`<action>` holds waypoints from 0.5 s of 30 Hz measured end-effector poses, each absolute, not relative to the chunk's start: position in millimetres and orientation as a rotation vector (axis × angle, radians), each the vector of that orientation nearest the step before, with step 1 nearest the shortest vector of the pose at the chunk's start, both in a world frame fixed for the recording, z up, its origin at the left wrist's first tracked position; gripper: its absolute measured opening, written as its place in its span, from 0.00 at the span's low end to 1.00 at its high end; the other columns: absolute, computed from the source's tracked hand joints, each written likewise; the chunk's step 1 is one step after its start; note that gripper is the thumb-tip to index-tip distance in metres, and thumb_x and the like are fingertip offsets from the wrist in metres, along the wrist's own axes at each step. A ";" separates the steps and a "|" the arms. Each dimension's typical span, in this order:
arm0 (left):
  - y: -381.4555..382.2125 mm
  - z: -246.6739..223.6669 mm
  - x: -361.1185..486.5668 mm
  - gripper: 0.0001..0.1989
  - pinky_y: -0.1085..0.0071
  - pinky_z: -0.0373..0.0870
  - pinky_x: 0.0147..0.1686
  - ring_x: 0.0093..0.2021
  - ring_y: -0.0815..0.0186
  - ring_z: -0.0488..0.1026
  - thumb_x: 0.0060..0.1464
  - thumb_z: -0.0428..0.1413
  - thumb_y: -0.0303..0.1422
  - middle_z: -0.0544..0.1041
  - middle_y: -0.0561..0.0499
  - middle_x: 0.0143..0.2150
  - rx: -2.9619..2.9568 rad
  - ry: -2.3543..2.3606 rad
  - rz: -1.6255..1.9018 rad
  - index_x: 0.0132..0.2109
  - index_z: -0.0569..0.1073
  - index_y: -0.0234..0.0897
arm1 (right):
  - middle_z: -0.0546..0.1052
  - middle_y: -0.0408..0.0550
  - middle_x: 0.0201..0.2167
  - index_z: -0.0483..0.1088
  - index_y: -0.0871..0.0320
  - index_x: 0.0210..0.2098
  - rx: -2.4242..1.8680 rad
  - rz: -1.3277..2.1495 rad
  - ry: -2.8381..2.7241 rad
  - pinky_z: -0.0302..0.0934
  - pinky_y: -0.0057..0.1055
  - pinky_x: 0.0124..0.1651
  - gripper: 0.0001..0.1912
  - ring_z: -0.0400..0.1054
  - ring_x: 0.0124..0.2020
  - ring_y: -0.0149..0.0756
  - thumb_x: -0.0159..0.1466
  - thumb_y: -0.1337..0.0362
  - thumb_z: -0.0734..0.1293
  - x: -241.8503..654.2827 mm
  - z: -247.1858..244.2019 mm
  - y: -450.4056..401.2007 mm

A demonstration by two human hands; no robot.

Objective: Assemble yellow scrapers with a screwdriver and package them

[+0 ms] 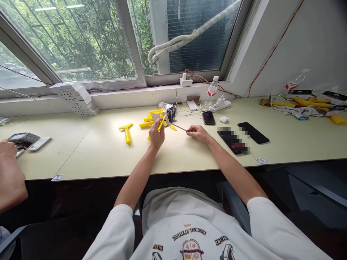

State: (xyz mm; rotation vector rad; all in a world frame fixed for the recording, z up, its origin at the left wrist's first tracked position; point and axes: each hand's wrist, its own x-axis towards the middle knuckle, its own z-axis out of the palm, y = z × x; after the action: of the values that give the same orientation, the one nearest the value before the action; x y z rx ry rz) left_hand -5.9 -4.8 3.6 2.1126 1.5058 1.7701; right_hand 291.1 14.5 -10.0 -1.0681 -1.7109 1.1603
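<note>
My left hand (156, 135) is closed around a yellow scraper (162, 122) with a flat grey blade, raised above the table. From the right, a screwdriver (177, 126) with a thin dark shaft points at it. My right hand (199, 133) pinches the screwdriver's reddish end; the fingers hide most of its handle. Whether the tip touches the scraper, I cannot tell. Behind my left hand lie several yellow handles (146, 124) and a small yellow piece (172, 127). A T-shaped yellow scraper handle (127, 134) rests to the left.
Two dark phone-like slabs (253, 133) lie right of my right arm, with a phone (208, 117) and a white case (223, 119) behind. A bottle (211, 92) stands by a power strip (221, 105). White boxes (76, 98) are stacked at left; another person's hand (8, 150) is at far left.
</note>
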 end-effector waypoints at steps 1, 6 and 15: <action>-4.9 4.1 -6.3 0.19 0.57 0.78 0.58 0.58 0.52 0.83 0.78 0.48 0.42 0.86 0.41 0.57 2.107 1.523 1.762 0.66 0.77 0.44 | 0.83 0.47 0.37 0.82 0.55 0.37 -1.069 1.174 -1.726 0.65 0.36 0.44 0.20 0.72 0.37 0.38 0.58 0.45 0.80 290.8 -9.0 14.5; -5.8 5.8 -5.1 0.19 0.58 0.78 0.58 0.58 0.53 0.83 0.78 0.49 0.40 0.85 0.42 0.58 2.085 1.587 1.684 0.67 0.76 0.44 | 0.85 0.50 0.40 0.83 0.56 0.38 -1.049 1.303 -1.689 0.67 0.37 0.47 0.23 0.73 0.38 0.39 0.63 0.41 0.74 289.2 -5.4 12.4; -6.1 9.5 -5.9 0.19 0.61 0.77 0.55 0.54 0.54 0.84 0.76 0.52 0.36 0.86 0.44 0.57 2.069 1.727 1.551 0.67 0.76 0.43 | 0.81 0.44 0.35 0.75 0.54 0.36 -1.096 1.095 -1.646 0.64 0.35 0.42 0.20 0.71 0.36 0.37 0.53 0.52 0.82 286.3 -11.0 13.1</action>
State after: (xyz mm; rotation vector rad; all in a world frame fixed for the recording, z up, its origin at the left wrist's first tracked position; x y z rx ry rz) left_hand -5.9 -6.1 9.5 2.0686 1.7272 1.5506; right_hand 286.3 13.1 -11.0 -1.0961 -1.6456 1.0954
